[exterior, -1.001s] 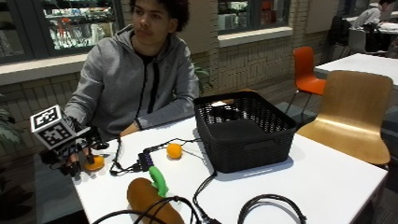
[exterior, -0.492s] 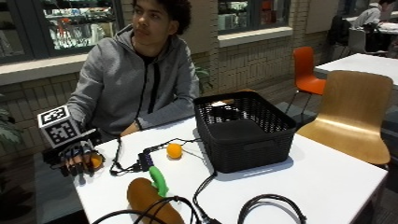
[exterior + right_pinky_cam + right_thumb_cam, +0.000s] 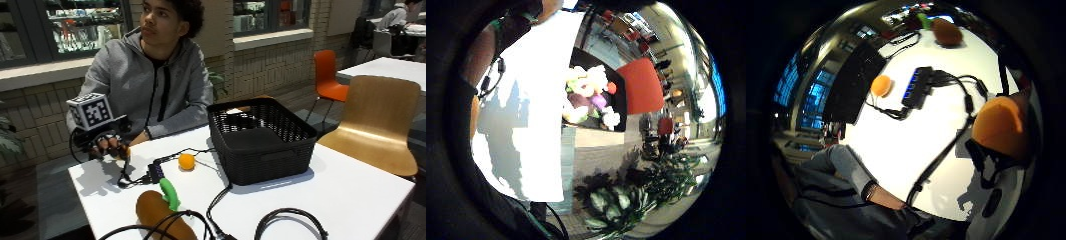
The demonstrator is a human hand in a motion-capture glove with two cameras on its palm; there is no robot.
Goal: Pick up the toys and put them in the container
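Observation:
My gloved right hand (image 3: 106,144) hovers above the table's left end, its fingers curled round a small orange toy (image 3: 998,125), of which a sliver shows under the fingers (image 3: 124,151). Another orange ball toy (image 3: 187,161) lies on the white table (image 3: 346,195) beside the USB hub (image 3: 156,172). A big carrot toy (image 3: 160,217) with a green top (image 3: 168,192) lies near the front edge. The black mesh basket (image 3: 263,145) stands at mid-table, to the right of the hand; its inside looks empty in the outside view.
Black cables (image 3: 286,222) trail from the hub across the front of the table. A wooden chair (image 3: 379,125) stands right of the table and an orange chair (image 3: 329,75) behind. The person's bare left hand (image 3: 138,137) rests at the far table edge.
My hand has lifted off the table with the orange toy and shifted a little right, towards the basket. The other toys and the basket have not moved.

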